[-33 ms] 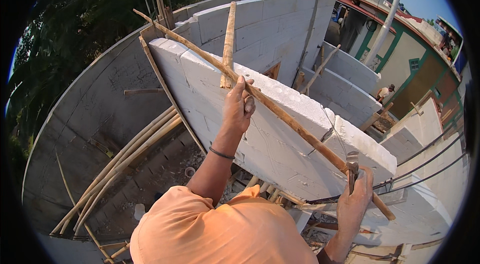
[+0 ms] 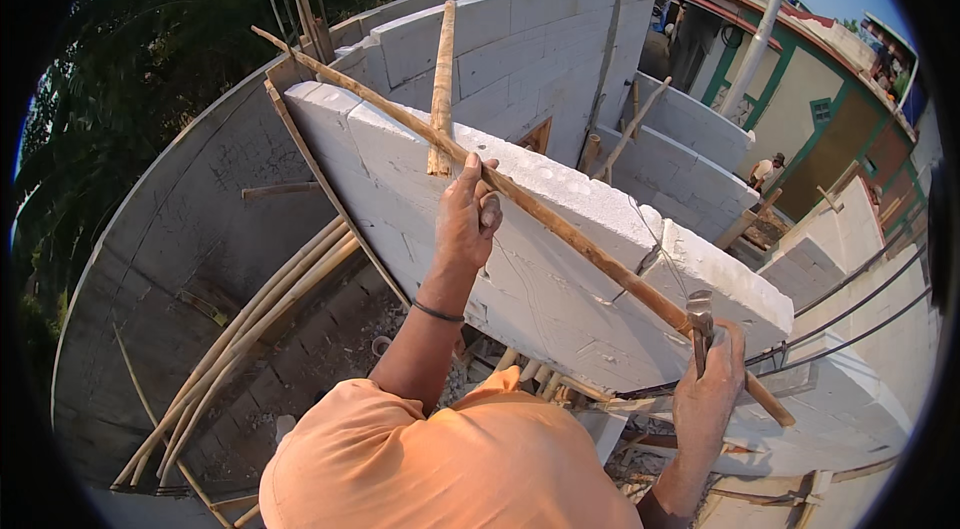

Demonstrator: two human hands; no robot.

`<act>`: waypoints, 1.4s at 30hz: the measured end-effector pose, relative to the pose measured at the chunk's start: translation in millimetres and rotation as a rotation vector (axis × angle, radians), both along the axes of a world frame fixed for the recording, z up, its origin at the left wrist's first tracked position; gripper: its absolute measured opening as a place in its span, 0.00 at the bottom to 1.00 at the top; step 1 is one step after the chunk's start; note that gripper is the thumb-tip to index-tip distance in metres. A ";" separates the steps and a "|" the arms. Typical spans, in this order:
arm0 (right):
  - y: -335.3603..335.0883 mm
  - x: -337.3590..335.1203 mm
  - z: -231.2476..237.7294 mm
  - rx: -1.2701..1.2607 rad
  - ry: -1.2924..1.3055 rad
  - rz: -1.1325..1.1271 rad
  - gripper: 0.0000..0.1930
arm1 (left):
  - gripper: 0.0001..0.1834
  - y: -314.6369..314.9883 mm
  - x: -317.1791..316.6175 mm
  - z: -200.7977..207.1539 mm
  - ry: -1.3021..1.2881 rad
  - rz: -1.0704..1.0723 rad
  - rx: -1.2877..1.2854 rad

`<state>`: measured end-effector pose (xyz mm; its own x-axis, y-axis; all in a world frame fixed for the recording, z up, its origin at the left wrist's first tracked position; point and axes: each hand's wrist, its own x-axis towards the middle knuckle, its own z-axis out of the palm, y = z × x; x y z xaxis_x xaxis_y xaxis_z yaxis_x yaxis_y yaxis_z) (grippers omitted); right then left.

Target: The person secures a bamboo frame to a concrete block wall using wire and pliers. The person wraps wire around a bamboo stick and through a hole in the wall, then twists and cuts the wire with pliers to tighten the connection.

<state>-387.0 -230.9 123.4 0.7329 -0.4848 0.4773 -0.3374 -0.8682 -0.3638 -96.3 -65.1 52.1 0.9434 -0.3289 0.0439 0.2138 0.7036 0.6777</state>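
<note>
A long thin wooden pole slants along the near face and top edge of a white block wall. My left hand is closed around its middle, close to where a shorter bamboo piece crosses it on the wall top. Farther down, at the pole's lower right part, my right hand is closed on the pole and on a small metal tool that looks like pincers, its head pointing up. A thin wire loops over the wall top between my hands.
Several bamboo poles lean at the lower left beside a curved grey wall. Dark bars stick out at the right. Beyond stand more block walls, and a person bends down at the far right.
The view has shifted slightly, so the walls and pole appear a little farther left and up. Both hands keep their holds.
</note>
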 end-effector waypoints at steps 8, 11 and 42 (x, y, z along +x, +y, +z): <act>-12.1 3.2 -8.3 -0.181 -0.085 0.020 0.12 | 0.27 -23.9 -24.7 -9.8 -0.173 -0.230 -0.006; -13.5 10.7 -5.8 -0.282 -0.044 -0.018 0.12 | 0.27 -47.0 -46.4 -8.9 -0.201 -0.263 0.016; -30.0 6.0 13.0 -0.212 -0.092 0.040 0.15 | 0.19 -71.2 -71.3 10.5 -0.197 -0.259 -0.019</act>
<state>-381.0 -260.9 136.3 0.6983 -0.3378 0.6311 -0.2746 -0.9406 -0.1996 -167.6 -136.3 62.6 0.8015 -0.5538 0.2255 0.2535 0.6562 0.7107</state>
